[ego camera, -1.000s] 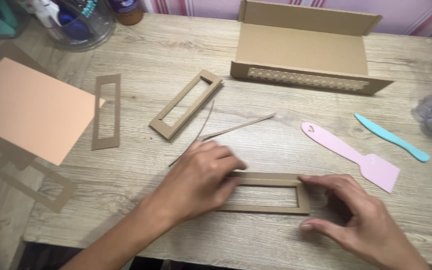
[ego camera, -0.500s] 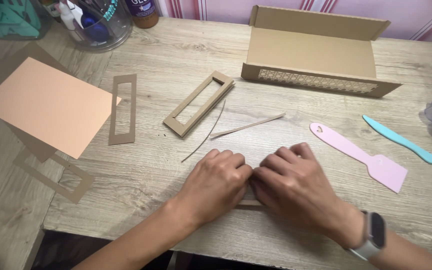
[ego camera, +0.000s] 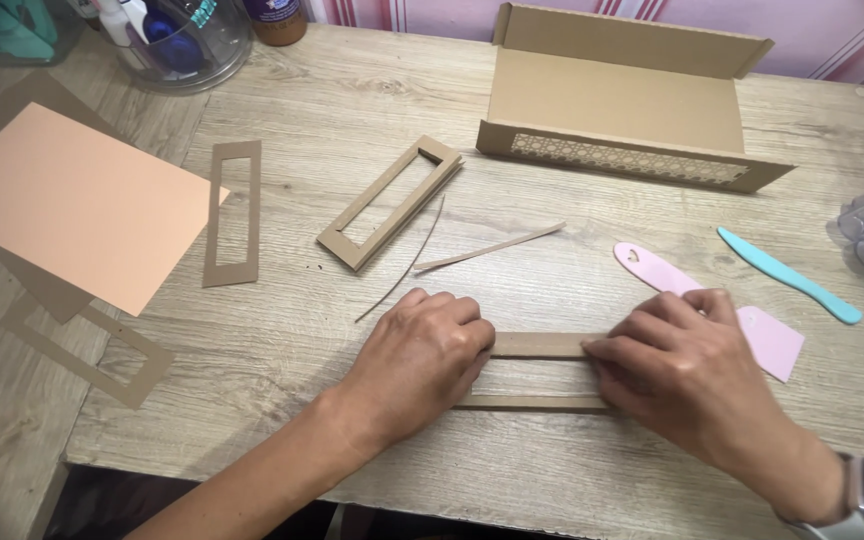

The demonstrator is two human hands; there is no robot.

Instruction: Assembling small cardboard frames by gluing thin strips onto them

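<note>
Lower centre of the frame: both hands, left (ego camera: pixel 422 355) and right (ego camera: pixel 677 375), press flat on a brown cardboard frame (ego camera: pixel 537 345) lying on the table (ego camera: pixel 592 280), fingers curled over it. The frame appears light, thin and easily creased, so it is best held along its long rails.

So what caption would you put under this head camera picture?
Left hand and right hand press a brown cardboard frame flat on a wooden table.

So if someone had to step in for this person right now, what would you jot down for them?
Left hand: pressed flat on the left end of the cardboard frame.
Right hand: fingertips pressing the frame's right end.
The frame lies flat on the wooden table near its front edge.
Nearby: another frame stack, pink spatula, blue tool, open box.
Done: frame laid flat on the table.
Left: cannot tell.
</note>
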